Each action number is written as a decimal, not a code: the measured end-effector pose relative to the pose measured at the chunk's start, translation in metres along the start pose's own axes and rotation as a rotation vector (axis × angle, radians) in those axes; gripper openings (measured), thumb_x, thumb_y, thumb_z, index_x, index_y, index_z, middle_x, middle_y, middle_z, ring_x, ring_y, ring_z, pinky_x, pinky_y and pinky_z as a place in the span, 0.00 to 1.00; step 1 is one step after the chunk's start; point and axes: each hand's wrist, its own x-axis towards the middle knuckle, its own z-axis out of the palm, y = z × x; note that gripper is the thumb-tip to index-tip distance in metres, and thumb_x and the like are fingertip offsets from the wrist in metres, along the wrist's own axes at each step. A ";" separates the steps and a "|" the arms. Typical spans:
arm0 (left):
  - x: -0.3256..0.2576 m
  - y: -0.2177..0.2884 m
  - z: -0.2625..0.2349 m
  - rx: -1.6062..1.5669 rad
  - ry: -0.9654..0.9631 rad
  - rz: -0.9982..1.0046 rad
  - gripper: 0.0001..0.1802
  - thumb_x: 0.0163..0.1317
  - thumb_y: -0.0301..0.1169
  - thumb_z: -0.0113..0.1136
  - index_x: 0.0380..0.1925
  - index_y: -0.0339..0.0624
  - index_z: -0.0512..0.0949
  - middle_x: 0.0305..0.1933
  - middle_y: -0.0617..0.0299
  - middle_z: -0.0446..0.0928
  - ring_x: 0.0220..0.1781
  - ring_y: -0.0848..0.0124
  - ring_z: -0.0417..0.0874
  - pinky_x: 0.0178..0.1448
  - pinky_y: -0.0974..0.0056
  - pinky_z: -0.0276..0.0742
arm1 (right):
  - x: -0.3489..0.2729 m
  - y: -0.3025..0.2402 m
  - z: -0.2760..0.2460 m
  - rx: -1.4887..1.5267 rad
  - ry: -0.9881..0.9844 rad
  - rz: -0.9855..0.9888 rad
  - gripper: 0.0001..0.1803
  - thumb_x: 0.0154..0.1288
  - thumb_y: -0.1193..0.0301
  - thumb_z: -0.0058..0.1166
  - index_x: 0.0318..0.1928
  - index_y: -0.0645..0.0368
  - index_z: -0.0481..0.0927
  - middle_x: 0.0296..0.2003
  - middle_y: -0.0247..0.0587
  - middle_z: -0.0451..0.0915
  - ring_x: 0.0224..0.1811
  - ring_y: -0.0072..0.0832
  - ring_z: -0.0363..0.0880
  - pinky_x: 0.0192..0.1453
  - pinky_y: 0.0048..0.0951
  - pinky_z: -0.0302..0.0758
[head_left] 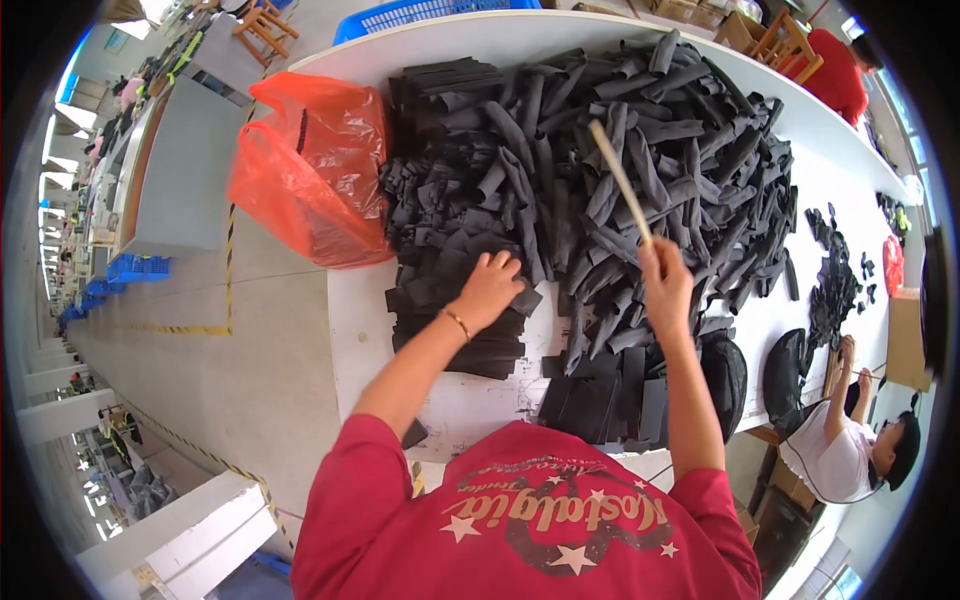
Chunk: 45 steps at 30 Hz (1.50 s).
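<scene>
My left hand (490,289) lies with its fingers spread on a pile of flat black fabric pieces (440,245) at the left part of the table. In my right hand (665,285) is a thin pale wooden stick (620,180), gripped at its lower end and slanting up to the left. The stick is over a big heap of curled dark fabric pieces (690,150). Below my left hand lie stacked black strips (470,345). Flat black panels (595,400) lie near the table's front edge, close to my body.
A red plastic bag (330,170) stands at the table's left edge. At the back is a blue basket (430,15). Black bags (725,375) lie to the right. A person in a white top (850,450) works at the right, another in red (838,75) farther back.
</scene>
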 end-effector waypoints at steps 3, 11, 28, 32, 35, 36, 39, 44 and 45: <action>0.002 -0.018 -0.003 0.076 -0.070 0.119 0.05 0.50 0.32 0.57 0.22 0.49 0.82 0.38 0.65 0.72 0.53 0.64 0.70 0.54 0.59 0.63 | -0.041 0.002 -0.006 -0.046 -0.153 0.135 0.12 0.68 0.69 0.54 0.45 0.65 0.77 0.23 0.27 0.69 0.25 0.14 0.61 0.27 0.20 0.61; 0.006 -0.009 -0.070 -0.235 0.204 -0.076 0.05 0.45 0.31 0.69 0.24 0.50 0.84 0.38 0.71 0.76 0.53 0.67 0.71 0.53 0.59 0.65 | -0.100 0.011 -0.041 -0.297 -0.302 -0.160 0.10 0.59 0.72 0.60 0.42 0.58 0.81 0.26 0.42 0.79 0.24 0.37 0.79 0.27 0.33 0.73; -0.030 0.065 -0.117 -0.270 0.346 -0.082 0.03 0.50 0.33 0.67 0.25 0.49 0.83 0.37 0.72 0.75 0.52 0.67 0.71 0.54 0.58 0.63 | -0.141 -0.030 -0.026 -0.422 -0.212 -0.480 0.07 0.61 0.70 0.57 0.40 0.55 0.79 0.25 0.39 0.76 0.25 0.37 0.79 0.27 0.36 0.74; -0.045 0.057 -0.119 -0.307 0.363 -0.140 0.03 0.50 0.32 0.67 0.26 0.49 0.84 0.38 0.72 0.75 0.53 0.67 0.70 0.55 0.59 0.63 | -0.148 -0.038 -0.051 -0.438 -0.222 -0.506 0.09 0.60 0.70 0.58 0.42 0.55 0.80 0.25 0.39 0.77 0.24 0.36 0.78 0.26 0.35 0.74; -0.053 0.052 -0.122 -0.297 0.361 -0.152 0.04 0.51 0.33 0.67 0.27 0.49 0.84 0.38 0.71 0.76 0.53 0.66 0.70 0.55 0.59 0.63 | -0.155 -0.043 -0.062 -0.421 -0.206 -0.528 0.09 0.59 0.71 0.59 0.41 0.55 0.80 0.25 0.38 0.77 0.23 0.35 0.78 0.26 0.35 0.73; -0.054 0.051 -0.122 -0.301 0.366 -0.155 0.04 0.51 0.32 0.67 0.27 0.49 0.84 0.38 0.71 0.76 0.53 0.66 0.70 0.55 0.59 0.63 | -0.157 -0.046 -0.067 -0.418 -0.192 -0.500 0.09 0.59 0.72 0.60 0.41 0.55 0.81 0.25 0.39 0.78 0.24 0.36 0.78 0.27 0.35 0.73; -0.058 0.051 -0.123 -0.309 0.375 -0.156 0.04 0.51 0.32 0.67 0.27 0.48 0.84 0.38 0.70 0.76 0.52 0.65 0.70 0.55 0.59 0.64 | -0.162 -0.048 -0.076 -0.440 -0.173 -0.462 0.09 0.58 0.72 0.60 0.41 0.55 0.81 0.26 0.39 0.79 0.25 0.38 0.79 0.28 0.34 0.73; -0.059 0.054 -0.123 -0.324 0.379 -0.133 0.04 0.50 0.32 0.68 0.27 0.48 0.85 0.38 0.69 0.76 0.51 0.64 0.71 0.55 0.59 0.65 | -0.163 -0.036 -0.078 -0.506 -0.167 -0.552 0.09 0.60 0.70 0.58 0.42 0.53 0.79 0.24 0.36 0.75 0.24 0.35 0.78 0.27 0.35 0.73; -0.059 0.055 -0.123 -0.333 0.380 -0.126 0.04 0.50 0.32 0.68 0.27 0.47 0.85 0.37 0.69 0.76 0.50 0.64 0.71 0.54 0.59 0.66 | -0.163 -0.035 -0.076 -0.506 -0.166 -0.555 0.09 0.60 0.70 0.58 0.42 0.53 0.79 0.24 0.36 0.75 0.24 0.35 0.78 0.27 0.35 0.73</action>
